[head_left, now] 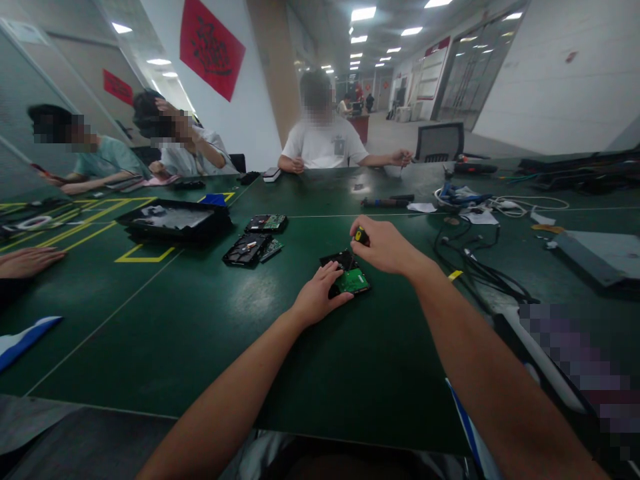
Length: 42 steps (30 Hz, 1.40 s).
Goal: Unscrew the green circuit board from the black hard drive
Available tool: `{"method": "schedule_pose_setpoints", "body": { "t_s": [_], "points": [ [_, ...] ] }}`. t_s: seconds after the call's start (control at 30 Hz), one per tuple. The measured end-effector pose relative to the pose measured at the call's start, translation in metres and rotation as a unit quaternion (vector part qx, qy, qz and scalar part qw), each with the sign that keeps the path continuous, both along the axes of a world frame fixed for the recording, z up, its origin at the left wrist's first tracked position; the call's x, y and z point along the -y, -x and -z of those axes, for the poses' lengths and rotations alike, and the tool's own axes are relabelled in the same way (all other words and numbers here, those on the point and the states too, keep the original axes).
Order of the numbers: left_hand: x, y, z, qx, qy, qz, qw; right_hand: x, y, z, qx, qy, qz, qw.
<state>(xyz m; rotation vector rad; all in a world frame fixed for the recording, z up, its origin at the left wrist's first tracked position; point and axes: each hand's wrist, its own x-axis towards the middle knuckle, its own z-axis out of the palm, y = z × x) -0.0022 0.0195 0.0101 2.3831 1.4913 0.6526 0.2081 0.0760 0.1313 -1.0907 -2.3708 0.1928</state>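
A hard drive lies on the green table in front of me, its green circuit board facing up. My left hand holds it from the left, fingers over its left side and thumb along the near edge. Above its far right part, my right hand is closed round a screwdriver with a yellow and black handle. The shaft points down toward the drive; whether its tip touches a screw is too small to tell.
Left of the drive lie two more hard drives and a loose circuit board. A black tray stands farther left. Black cables and a grey metal case lie to the right. Several people sit around the table.
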Motion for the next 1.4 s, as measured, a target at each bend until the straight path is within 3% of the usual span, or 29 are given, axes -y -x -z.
{"method": "schedule_pose_setpoints", "body": {
  "t_s": [1.4],
  "points": [
    [-0.002, 0.001, 0.005, 0.020, -0.004, 0.002, 1.000, -0.009, 0.001, 0.012, -0.024, -0.021, -0.038, 0.999]
  ]
}}
